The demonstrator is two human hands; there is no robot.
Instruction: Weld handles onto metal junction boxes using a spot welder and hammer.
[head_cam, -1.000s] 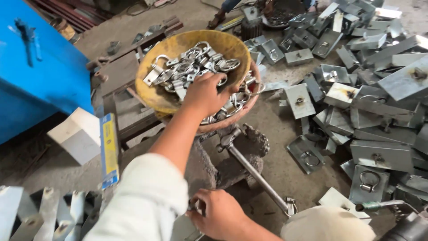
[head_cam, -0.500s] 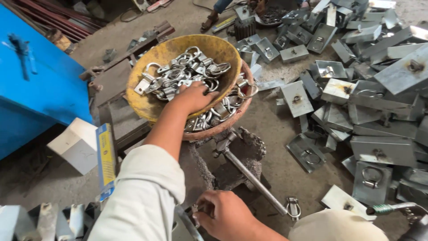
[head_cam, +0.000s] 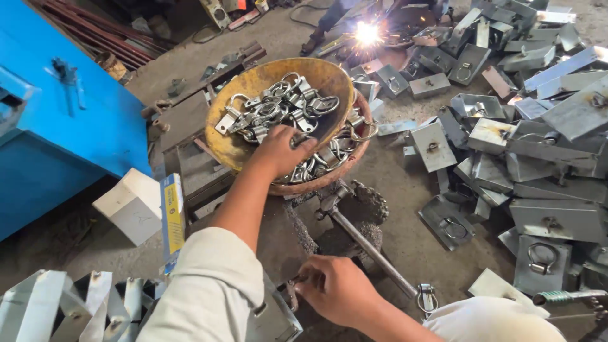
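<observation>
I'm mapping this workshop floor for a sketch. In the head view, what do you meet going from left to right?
Blue metal cabinet → white block → yellow bowl of metal ring fittings with the left hand in it → long metal rod → heap of grey metal plates.

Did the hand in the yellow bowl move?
Yes. The left hand slid from the bowl's far right rim toward its near edge, onto the metal rings.

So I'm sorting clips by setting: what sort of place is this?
Most likely a metal fabrication workshop: welding sparks flare at the back, cut steel plates litter the floor, and the left hand digs in a pan of metal rings.
</observation>
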